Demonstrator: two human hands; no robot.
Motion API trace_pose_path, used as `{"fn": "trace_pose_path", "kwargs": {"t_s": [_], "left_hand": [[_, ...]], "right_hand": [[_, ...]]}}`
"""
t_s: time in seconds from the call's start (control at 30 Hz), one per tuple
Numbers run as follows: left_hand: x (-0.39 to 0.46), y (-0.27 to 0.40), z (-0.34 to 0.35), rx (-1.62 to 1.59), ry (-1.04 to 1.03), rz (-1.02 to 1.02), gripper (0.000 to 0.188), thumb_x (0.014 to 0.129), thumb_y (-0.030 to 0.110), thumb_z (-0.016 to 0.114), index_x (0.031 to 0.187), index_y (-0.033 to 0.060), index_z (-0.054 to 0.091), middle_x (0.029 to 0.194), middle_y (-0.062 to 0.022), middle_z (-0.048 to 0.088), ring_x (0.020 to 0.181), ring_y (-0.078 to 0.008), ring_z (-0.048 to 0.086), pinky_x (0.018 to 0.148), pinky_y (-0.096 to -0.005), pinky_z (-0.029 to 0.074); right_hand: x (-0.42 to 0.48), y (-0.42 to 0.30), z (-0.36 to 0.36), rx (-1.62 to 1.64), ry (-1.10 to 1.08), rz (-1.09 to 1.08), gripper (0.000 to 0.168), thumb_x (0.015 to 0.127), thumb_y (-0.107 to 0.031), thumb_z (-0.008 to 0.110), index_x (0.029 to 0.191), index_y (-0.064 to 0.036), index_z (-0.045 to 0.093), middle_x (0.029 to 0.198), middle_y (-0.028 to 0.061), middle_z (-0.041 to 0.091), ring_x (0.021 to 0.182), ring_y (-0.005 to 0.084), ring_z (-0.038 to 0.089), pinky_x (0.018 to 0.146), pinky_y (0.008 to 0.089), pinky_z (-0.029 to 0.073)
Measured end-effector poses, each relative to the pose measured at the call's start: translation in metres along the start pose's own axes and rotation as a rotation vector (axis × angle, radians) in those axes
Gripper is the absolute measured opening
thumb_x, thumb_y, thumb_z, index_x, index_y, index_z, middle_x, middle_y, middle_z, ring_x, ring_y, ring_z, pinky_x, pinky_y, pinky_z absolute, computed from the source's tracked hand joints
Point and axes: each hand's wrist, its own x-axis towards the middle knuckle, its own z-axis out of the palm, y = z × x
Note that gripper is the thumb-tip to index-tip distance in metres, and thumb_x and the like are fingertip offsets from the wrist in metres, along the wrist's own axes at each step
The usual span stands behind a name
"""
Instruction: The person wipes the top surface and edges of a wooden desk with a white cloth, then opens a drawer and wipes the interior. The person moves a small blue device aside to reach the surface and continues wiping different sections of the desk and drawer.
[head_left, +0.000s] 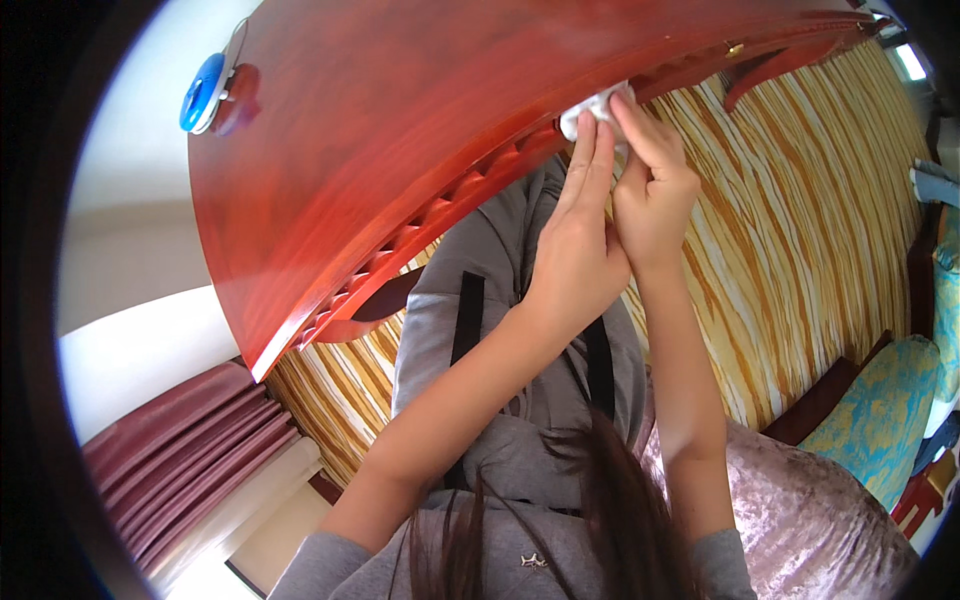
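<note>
Both hands meet at the front edge of a glossy red-brown wooden table (360, 150) with a carved, notched apron (450, 196) below its top. My left hand (581, 225) has its fingers extended against a crumpled white cloth or tissue (592, 109). Beside it, to the right, my right hand (652, 180) presses the same white piece with its fingers. The white piece lies against the table's edge and partly hides the carving. Thumbs and palms are close together, and the undersides of the fingers are hidden.
A round blue and white object (202, 94) with a cord stands at the table's far left. A small brass-coloured fitting (734, 50) shows on the apron. Purple curtains (187, 457) hang lower left. A velvety cover (802, 510) and a blue-yellow cushion (874, 412) lie right, beside the striped floor covering (787, 225).
</note>
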Motion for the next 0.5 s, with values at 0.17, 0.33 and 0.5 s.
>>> {"fn": "trace_pose_path", "kwargs": {"t_s": [0.17,0.33,0.5], "left_hand": [[0.002,0.0,-0.002,0.062,-0.008,-0.031,0.086,0.076,-0.012,0.052,0.156,0.0025,0.027,0.164,-0.0202,0.021,0.141,-0.0369,0.04,0.088,-0.0339,0.053],[0.012,0.009,0.003,-0.018,-0.071,-0.001,0.089,0.072,-0.011,0.053,0.157,0.0032,0.026,0.164,-0.0182,0.02,0.135,-0.0366,0.048,0.08,-0.0347,0.054],[0.025,0.01,0.017,0.034,-0.074,-0.1,0.092,0.072,-0.011,0.053,0.157,0.0013,0.021,0.164,-0.0199,0.018,0.137,-0.0379,0.045,0.079,-0.035,0.054]], "right_hand": [[0.008,0.001,-0.002,-0.013,-0.056,0.004,0.043,0.08,0.012,0.055,0.11,-0.009,0.077,0.114,0.0114,0.073,0.1,0.0329,0.067,0.089,0.0371,0.054],[0.025,0.005,-0.019,0.021,0.055,-0.023,0.043,0.08,0.012,0.055,0.11,-0.009,0.077,0.109,0.0168,0.074,0.103,0.0293,0.069,0.089,0.0341,0.054],[0.036,0.014,-0.021,0.034,-0.053,0.059,0.041,0.08,0.011,0.054,0.108,-0.007,0.077,0.11,0.0158,0.074,0.106,0.0307,0.068,0.093,0.035,0.053]]}}
